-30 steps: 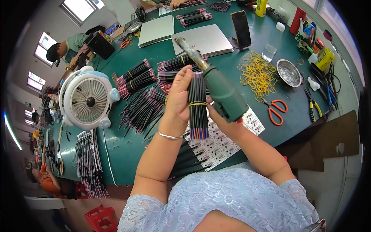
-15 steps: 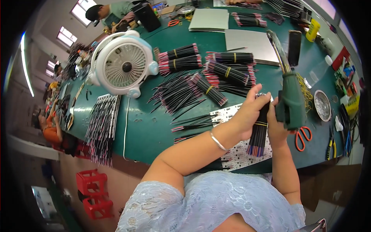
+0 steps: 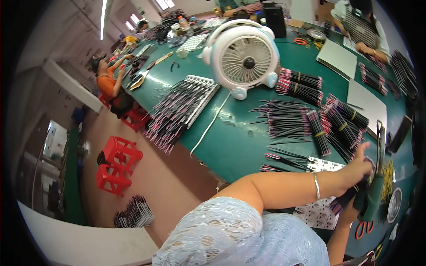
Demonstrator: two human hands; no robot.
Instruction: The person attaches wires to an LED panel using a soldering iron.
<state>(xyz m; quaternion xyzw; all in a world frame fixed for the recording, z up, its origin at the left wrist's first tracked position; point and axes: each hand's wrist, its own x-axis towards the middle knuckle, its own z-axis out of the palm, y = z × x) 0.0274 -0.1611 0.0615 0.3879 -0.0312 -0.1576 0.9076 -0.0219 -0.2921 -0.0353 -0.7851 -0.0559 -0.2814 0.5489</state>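
My left hand grips a bundle of thin black wires with pink-red ends, held upright at the far right of the view. A silver bangle circles that wrist. Just beside it, a dark green heat gun with a long metal nozzle points upward; my right hand is mostly hidden behind the gun and the bundle and appears to hold the gun's grip. Below them lies a white patterned sheet on the green table.
Several banded wire bundles and loose wires cover the table. A white desk fan stands at the back, its cord trailing forward. Red-handled scissors and a metal bowl lie right. Other people work at the far side; red stools stand on the floor.
The view has swung left, so my hands, the bundle and the heat gun now sit at the right edge. The grip on both looks unchanged.
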